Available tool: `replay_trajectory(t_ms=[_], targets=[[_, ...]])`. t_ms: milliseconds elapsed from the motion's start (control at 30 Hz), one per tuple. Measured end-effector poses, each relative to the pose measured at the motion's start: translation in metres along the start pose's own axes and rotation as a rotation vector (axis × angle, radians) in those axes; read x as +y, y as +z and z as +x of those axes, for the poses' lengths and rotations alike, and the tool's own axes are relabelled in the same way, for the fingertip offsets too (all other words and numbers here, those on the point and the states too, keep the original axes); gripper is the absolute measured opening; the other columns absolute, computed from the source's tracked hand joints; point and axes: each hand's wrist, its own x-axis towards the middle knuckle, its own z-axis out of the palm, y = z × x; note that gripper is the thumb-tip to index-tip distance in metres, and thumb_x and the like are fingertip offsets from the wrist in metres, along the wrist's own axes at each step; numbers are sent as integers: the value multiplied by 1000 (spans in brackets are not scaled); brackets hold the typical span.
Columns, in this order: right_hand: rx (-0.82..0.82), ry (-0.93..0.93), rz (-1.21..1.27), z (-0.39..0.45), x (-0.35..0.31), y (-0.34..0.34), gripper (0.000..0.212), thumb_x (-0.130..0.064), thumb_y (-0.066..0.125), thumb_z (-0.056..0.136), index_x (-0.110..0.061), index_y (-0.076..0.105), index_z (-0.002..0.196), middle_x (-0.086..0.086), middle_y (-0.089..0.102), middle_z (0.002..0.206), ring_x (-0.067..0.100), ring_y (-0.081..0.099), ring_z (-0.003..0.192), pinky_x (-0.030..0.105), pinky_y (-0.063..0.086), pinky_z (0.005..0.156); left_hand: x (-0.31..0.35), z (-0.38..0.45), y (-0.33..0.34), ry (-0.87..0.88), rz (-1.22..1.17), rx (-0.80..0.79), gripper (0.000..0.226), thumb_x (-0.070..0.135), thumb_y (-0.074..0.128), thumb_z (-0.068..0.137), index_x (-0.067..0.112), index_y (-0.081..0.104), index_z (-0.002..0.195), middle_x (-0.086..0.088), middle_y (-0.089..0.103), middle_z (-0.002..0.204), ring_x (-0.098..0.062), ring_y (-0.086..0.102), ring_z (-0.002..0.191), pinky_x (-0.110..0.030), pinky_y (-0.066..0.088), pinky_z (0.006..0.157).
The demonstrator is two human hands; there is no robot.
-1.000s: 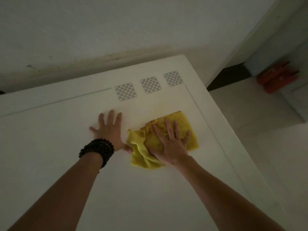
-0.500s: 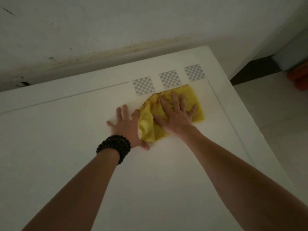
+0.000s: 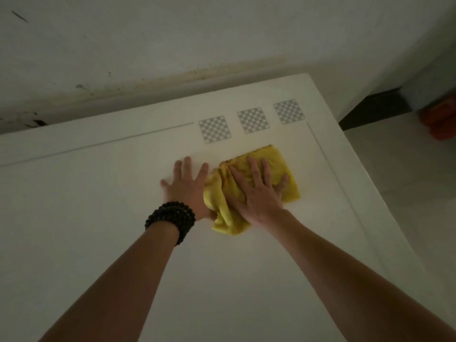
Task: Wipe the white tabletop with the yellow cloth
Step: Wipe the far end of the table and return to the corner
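Note:
A crumpled yellow cloth (image 3: 281,164) lies on the white tabletop (image 3: 98,218), just below the checkered squares near the far right corner. My right hand (image 3: 256,191) presses flat on the cloth with fingers spread. My left hand (image 3: 187,186), with a dark bead bracelet at the wrist, rests flat on the bare tabletop right beside the cloth's left edge; the cloth's folds cover its thumb side.
Three grey checkered squares (image 3: 253,119) are printed along the far edge. A stained wall (image 3: 172,45) runs behind the table. The table's right edge (image 3: 365,174) drops to a pale floor, where something orange-red (image 3: 441,119) lies at the far right.
My right hand has slid the cloth back toward me, away from the checkered squares it touched half a second ago. My left hand has stayed flat beside it.

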Motion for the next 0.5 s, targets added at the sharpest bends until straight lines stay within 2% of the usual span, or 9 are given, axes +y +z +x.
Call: replay_trajectory(t_ms=[100,233,400,500], targets=[[7,0,19,44,-11,-18,72,-82,15,88,-61,-16,148,-8,-29,165,32,-29,149,79,-14,106,0,3,-1,-5,-22,-26,146,85,68,36,35,-13,146,-8,-19,157,-33,-14,145,-66,21,108],[19,-28,9,64,-13,-22,71,-82,13,88,-59,-14,150,-7,-27,165,32,-29,150,78,-14,106,-2,4,-1,-1,-4,-20,146,86,68,34,35,-11,146,-8,-18,157,-33,-13,145,-65,24,107],[-6,-72,5,29,0,-12,71,-81,14,89,-58,-12,151,-8,-27,165,28,-30,150,76,-13,109,0,2,-5,-9,-26,-15,142,85,68,35,37,-7,146,-8,-14,157,-32,-10,145,-63,26,107],[-16,-67,1,-11,12,-1,72,-84,15,87,-60,-12,150,-10,-28,164,28,-29,150,75,-13,109,0,-9,-3,-12,-22,-44,140,84,68,45,35,-12,148,-8,-21,158,-32,-15,145,-63,19,111]])
